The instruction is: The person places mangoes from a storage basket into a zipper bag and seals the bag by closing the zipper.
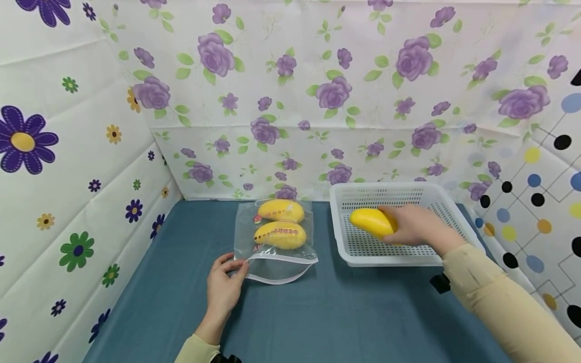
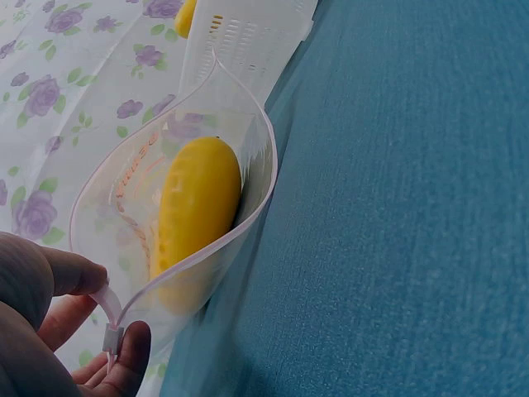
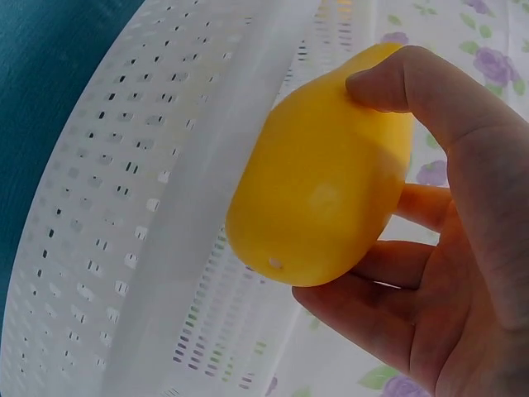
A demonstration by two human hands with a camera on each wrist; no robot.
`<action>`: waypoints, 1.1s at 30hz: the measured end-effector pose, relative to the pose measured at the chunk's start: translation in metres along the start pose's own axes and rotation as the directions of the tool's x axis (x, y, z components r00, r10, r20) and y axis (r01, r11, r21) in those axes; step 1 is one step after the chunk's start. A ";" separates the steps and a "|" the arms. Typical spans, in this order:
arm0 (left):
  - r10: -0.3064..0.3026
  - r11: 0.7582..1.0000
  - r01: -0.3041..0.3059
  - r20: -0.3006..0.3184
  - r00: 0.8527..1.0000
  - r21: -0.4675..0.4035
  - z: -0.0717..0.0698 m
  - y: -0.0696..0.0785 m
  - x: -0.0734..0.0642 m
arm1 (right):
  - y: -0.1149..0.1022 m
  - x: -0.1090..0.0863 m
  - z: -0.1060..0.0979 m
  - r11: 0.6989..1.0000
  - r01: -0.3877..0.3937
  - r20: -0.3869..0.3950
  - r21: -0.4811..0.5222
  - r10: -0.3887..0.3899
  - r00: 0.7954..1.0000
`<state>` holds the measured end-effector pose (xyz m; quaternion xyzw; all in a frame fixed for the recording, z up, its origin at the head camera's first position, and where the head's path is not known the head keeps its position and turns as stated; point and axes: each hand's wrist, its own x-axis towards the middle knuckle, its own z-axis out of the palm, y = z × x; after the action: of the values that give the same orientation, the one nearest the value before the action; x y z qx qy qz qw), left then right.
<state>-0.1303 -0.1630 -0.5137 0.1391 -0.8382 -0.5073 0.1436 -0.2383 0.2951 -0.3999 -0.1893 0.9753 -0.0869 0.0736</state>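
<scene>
A clear zip bag with printed lettering lies on the table, its mouth gaping toward me. Inside are two yellow mangoes; the left wrist view plainly shows one mango through the opening. My left hand pinches the left corner of the bag's mouth, close to the small zip slider. Over the white basket, my right hand grips another yellow mango, thumb on one side and fingers on the other. How far it is above the basket floor I cannot tell.
The basket, with slotted walls, stands right of the bag near the back of the blue-covered table. A flowered sheet hangs behind, and patterned sheets flank both sides.
</scene>
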 end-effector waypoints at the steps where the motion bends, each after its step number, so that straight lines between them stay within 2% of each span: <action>1: -0.001 1.000 0.001 0.002 1.000 0.001 0.000 0.000 0.000 | 0.000 -0.001 0.000 1.000 0.003 -0.002 0.005 -0.003 1.000; 10: 0.016 1.000 -0.016 0.002 1.000 -0.004 0.000 -0.001 0.000 | -0.008 -0.012 0.001 0.998 0.054 -0.052 0.023 -0.053 0.997; 22: 0.053 0.999 -0.053 -0.023 0.998 -0.012 0.003 -0.004 -0.001 | -0.027 -0.028 0.006 0.993 0.118 -0.141 -0.017 -0.119 0.983; 30: 0.057 0.998 -0.057 -0.022 0.998 -0.010 0.003 -0.003 -0.001 | -0.054 -0.039 0.008 0.971 0.236 -0.197 -0.044 -0.240 0.950; 33: 0.051 0.999 -0.052 -0.019 0.998 -0.008 0.003 -0.003 -0.001 | -0.063 -0.041 0.007 0.965 0.260 -0.205 -0.046 -0.264 0.943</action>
<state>-0.1300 -0.1618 -0.5181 0.1216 -0.8379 -0.5058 0.1651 -0.1768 0.2526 -0.3902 -0.3075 0.9445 -0.1066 -0.0435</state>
